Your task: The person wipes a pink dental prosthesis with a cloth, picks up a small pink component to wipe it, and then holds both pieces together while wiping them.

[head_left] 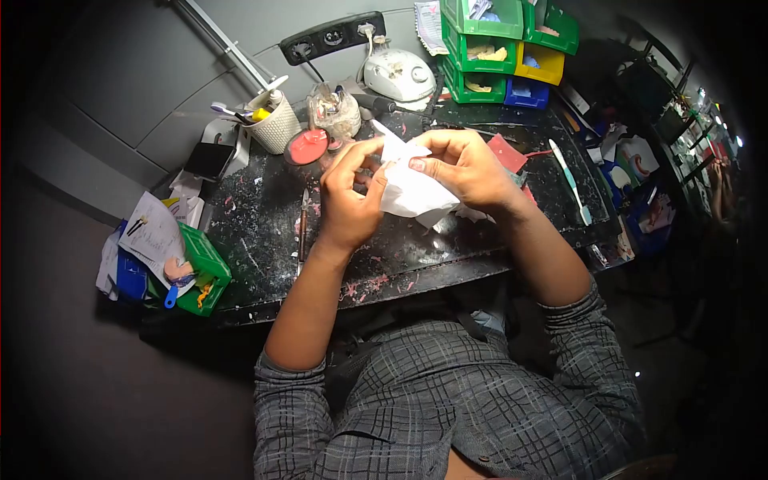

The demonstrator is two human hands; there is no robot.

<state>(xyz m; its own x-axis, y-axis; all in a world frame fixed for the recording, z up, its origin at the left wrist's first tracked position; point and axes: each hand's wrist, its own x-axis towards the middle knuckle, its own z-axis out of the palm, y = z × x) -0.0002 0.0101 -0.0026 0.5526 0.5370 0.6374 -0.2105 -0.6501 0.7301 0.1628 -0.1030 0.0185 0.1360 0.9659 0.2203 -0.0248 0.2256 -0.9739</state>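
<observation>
A crumpled white tissue (414, 190) is held between both hands above the dark work table (264, 240). My left hand (352, 188) pinches its left side between thumb and fingers. From the right, my right hand (468, 170) grips the upper part, with the thumb pressed on it. Whether something is wrapped inside the tissue cannot be seen. Just behind my left hand is a round dish of red material (309, 146). A thin tool with a brown handle (302, 224) lies to the left of that hand.
A toothbrush (571, 182) and red sheet (508, 152) lie at right. Behind stand a woven cup (274, 126), a glass jar (336, 116), a white device (398, 74) and stacked bins (480, 52). A green bin (205, 260) with papers sits at left.
</observation>
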